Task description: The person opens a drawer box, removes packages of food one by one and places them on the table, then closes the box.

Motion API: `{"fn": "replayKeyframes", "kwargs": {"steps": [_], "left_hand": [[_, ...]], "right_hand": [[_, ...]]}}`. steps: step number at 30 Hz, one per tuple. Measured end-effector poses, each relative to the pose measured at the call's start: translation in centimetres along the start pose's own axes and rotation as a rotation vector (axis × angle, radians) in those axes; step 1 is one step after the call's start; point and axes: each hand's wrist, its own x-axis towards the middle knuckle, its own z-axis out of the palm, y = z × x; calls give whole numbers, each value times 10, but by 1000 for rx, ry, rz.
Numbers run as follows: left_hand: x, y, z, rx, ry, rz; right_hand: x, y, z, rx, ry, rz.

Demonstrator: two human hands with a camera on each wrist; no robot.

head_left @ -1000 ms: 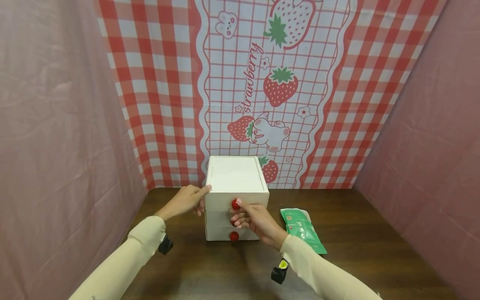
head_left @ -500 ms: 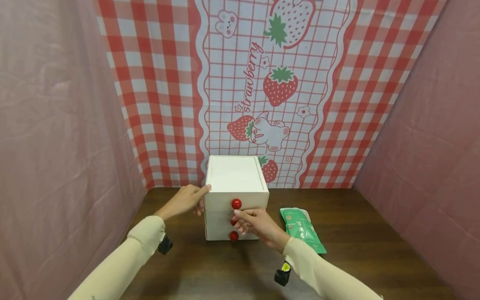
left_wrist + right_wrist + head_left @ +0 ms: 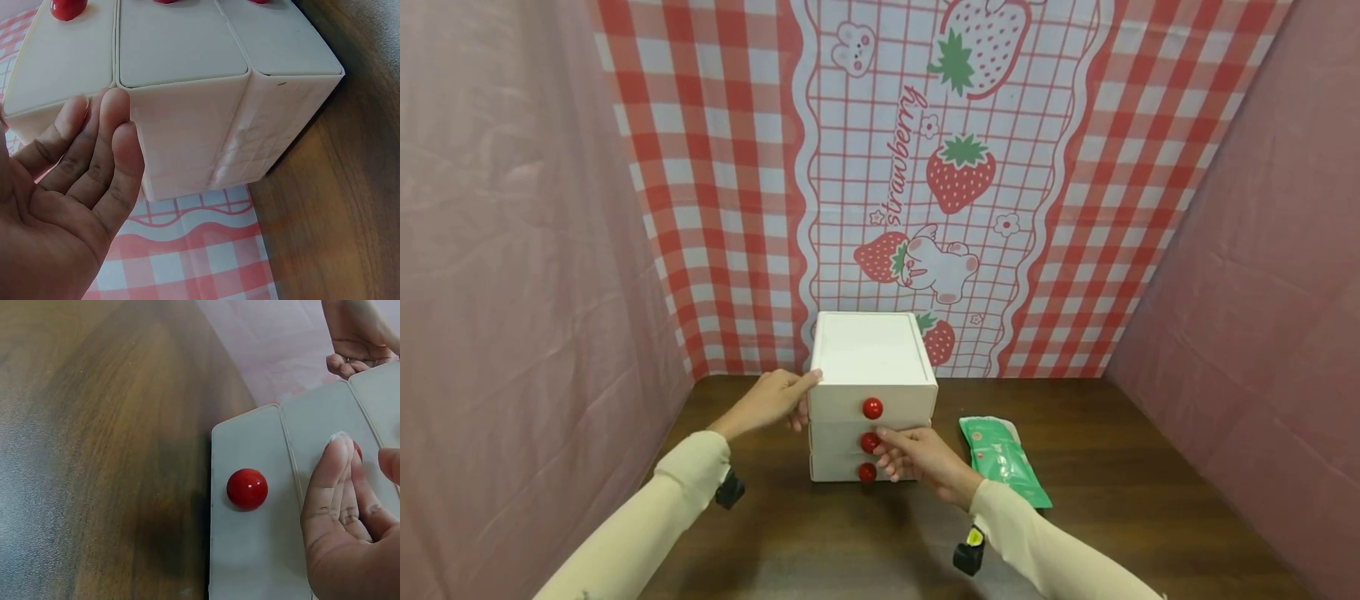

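A white chest of three stacked drawers (image 3: 835,406) stands on the table, every drawer closed. Each drawer front has a round red knob, such as the top knob (image 3: 872,408) and bottom knob (image 3: 867,472). My left hand (image 3: 771,400) steadies the chest's left side, thumb at the upper front corner; its fingers (image 3: 112,150) lie fairly straight against the side wall. Beside the middle knob (image 3: 869,442) is my right hand (image 3: 925,458). In the right wrist view its fingers (image 3: 334,481) partly hide that knob, with the thumb apart on the other side.
A green pouch (image 3: 1003,458) lies flat on the brown wooden table (image 3: 820,542), right of the chest. Behind the chest hangs a red checked strawberry cloth (image 3: 737,208). Pink curtains (image 3: 535,292) close off both sides.
My right hand has left the top knob and come down to the middle one, shifting slightly right. The left hand, chest and pouch stay where they were.
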Motion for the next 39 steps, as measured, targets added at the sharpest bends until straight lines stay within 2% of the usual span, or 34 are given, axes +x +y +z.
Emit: {"fn": "replayKeyframes", "kwargs": {"steps": [16, 22, 39], "left_hand": [[0, -1, 0, -7, 9, -4], [0, 0, 0, -5, 8, 1], [-1, 0, 1, -12, 11, -8]], "right_hand": [[3, 11, 3, -13, 19, 45], [5, 15, 8, 39, 31, 62], [9, 14, 18, 127, -11, 70]]}}
